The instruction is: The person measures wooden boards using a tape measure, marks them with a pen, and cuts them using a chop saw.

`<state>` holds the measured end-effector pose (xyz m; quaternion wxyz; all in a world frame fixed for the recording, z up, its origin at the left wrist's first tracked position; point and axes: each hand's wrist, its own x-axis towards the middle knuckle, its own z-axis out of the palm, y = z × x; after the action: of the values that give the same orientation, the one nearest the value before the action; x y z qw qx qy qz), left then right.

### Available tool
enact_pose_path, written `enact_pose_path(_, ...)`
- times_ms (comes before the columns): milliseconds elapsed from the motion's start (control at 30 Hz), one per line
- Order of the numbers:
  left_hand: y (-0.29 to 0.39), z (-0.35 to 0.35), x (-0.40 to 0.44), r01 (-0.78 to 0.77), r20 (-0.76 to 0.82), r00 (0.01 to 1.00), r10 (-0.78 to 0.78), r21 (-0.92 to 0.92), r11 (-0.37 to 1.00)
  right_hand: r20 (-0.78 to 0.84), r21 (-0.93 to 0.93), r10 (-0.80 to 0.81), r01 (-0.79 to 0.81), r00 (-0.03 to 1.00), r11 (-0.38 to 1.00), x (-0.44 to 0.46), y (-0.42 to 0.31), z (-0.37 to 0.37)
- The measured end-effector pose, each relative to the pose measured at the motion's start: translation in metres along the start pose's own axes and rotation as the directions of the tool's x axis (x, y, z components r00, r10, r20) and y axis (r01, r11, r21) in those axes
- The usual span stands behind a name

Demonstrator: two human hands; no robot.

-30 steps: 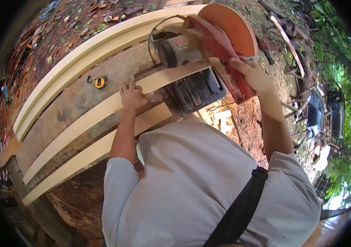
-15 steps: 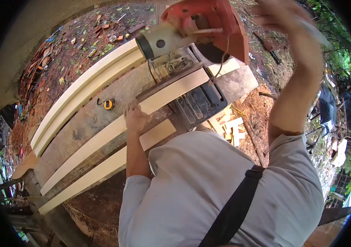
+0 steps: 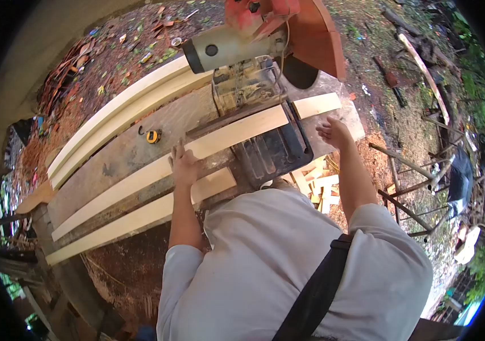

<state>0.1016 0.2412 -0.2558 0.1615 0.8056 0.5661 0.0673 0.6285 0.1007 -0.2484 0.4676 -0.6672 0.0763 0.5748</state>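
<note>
My left hand grips a long pale wooden plank, its fingers over the far edge. The plank lies against the dark fence of a chop saw, across the black saw base. The saw head is raised, with its orange-red guard above the base. To the right of the plank's end lies a short wooden offcut, a gap between them. Just below that offcut is my right hand, open and holding nothing, fingers pointing left.
A yellow tape measure lies on the worn bench. Two long planks lie along the far side and another plank along the near side. Several offcuts are heaped below right. A metal frame stands at the right.
My right hand has come down from beside the saw head to near the short offcut. My left hand stays on the plank. The view has shifted slightly.
</note>
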Motion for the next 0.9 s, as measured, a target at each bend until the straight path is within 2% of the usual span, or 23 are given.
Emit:
enact_pose_path(67, 0.0, 0.017, -0.013, 0.044, -0.137, 0.99, -0.046, -0.017, 0.999, -0.023, 0.085, 0.004, -0.002, 1.0, 0.996, 0.033, 0.005, 0.025)
enact_pose_path(100, 0.002, 0.02, -0.021, 0.066, -0.139, 0.988, -0.067, -0.01, 0.998, -0.008, 0.071, 0.015, -0.014, 1.0, 0.997, 0.049, 0.006, 0.031)
enact_pose_path(167, 0.015, 0.016, -0.04, 0.078, -0.118, 0.99, -0.082, -0.037, 0.996, 0.101, 0.204, -0.167, 0.144, 0.981, 0.968, 0.077, 0.013, 0.035)
enact_pose_path(200, 0.019, 0.01, -0.048, -0.057, -0.233, 0.972, 0.018, -0.163, 0.985, 0.042, 0.188, -0.202, 0.19, 0.979, 0.963, 0.082, 0.015, 0.037)
enact_pose_path(233, 0.021, 0.004, -0.056, -0.047, -0.229, 0.973, 0.009, -0.16, 0.986, 0.047, 0.184, -0.192, 0.181, 0.98, 0.966, 0.087, 0.02, 0.035)
enact_pose_path(300, 0.02, -0.004, -0.068, 0.066, -0.26, 0.933, -0.25, -0.56, 0.826, -0.07, 0.191, -0.268, 0.277, 0.961, 0.942, 0.102, 0.032, 0.008)
enact_pose_path(333, 0.013, -0.006, -0.071, 0.054, -0.259, 0.936, -0.238, -0.561, 0.826, -0.123, 0.062, -0.382, 0.391, 0.916, 0.918, 0.106, 0.043, -0.01)
enact_pose_path(367, 0.0, -0.008, -0.077, 0.159, -0.198, 0.899, -0.39, -0.683, 0.713, -0.107, -0.395, -0.649, 0.567, 0.753, 0.723, 0.107, 0.058, -0.038)
enact_pose_path(400, -0.015, -0.008, -0.084, 0.254, -0.107, 0.844, -0.526, -0.784, 0.567, 0.075, -0.934, -0.878, 0.341, 0.472, 0.104, 0.101, 0.075, -0.07)
enact_pose_path(433, -0.033, -0.004, -0.09, 0.252, -0.094, 0.852, -0.516, -0.789, 0.56, 0.188, -0.982, -0.92, 0.032, 0.343, -0.189, 0.094, 0.096, -0.096)
enact_pose_path(467, -0.055, 0.004, -0.096, 0.183, -0.195, 0.81, -0.553, -0.812, 0.555, 0.131, -0.982, -0.954, 0.165, 0.268, -0.089, 0.074, 0.116, -0.109)
enact_pose_path(500, -0.071, 0.01, -0.102, 0.114, -0.29, 0.753, -0.591, -0.827, 0.55, 0.041, -0.999, -0.931, 0.037, 0.363, -0.03, 0.055, 0.136, -0.122)
enact_pose_path(533, -0.08, 0.01, -0.107, 0.112, -0.278, 0.758, -0.59, -0.836, 0.537, -0.058, -0.996, -0.896, -0.093, 0.44, 0.018, 0.039, 0.156, -0.135)
enact_pose_path(600, -0.099, -0.002, -0.119, 0.125, -0.368, 0.693, -0.62, -0.785, 0.607, -0.021, -0.982, -0.804, -0.161, 0.594, -0.094, 0.001, 0.201, -0.159)
enact_pose_path(633, -0.111, -0.008, -0.127, 0.125, -0.359, 0.695, -0.623, -0.793, 0.596, 0.024, -0.962, -0.713, -0.179, 0.701, -0.208, -0.024, 0.217, -0.16)
enact_pose_path(667, -0.124, -0.013, -0.135, 0.115, -0.39, 0.709, -0.588, -0.758, 0.642, 0.055, -0.93, -0.605, -0.179, 0.794, -0.321, -0.044, 0.228, -0.157)
enact_pose_path(700, -0.138, -0.017, -0.143, 0.106, -0.418, 0.723, -0.55, -0.719, 0.686, -0.361, -0.891, -0.472, -0.148, 0.804, 0.43, -0.057, 0.242, -0.148)
enact_pose_path(733, -0.153, -0.019, -0.151, 0.033, -0.457, 0.718, -0.525, -0.731, 0.682, -0.563, -0.332, -0.087, -0.128, 0.822, 0.934, -0.068, 0.256, -0.138)
enact_pose_path(833, -0.196, -0.033, -0.176, 0.133, -0.407, 0.731, -0.548, -0.703, 0.699, -0.524, -0.422, -0.112, -0.144, 0.844, 0.895, -0.106, 0.28, -0.112)
enact_pose_path(900, -0.225, -0.037, -0.194, 0.137, -0.356, 0.754, -0.552, -0.736, 0.663, -0.432, -0.139, -0.085, 0.027, 0.898, 0.99, -0.13, 0.286, -0.099)
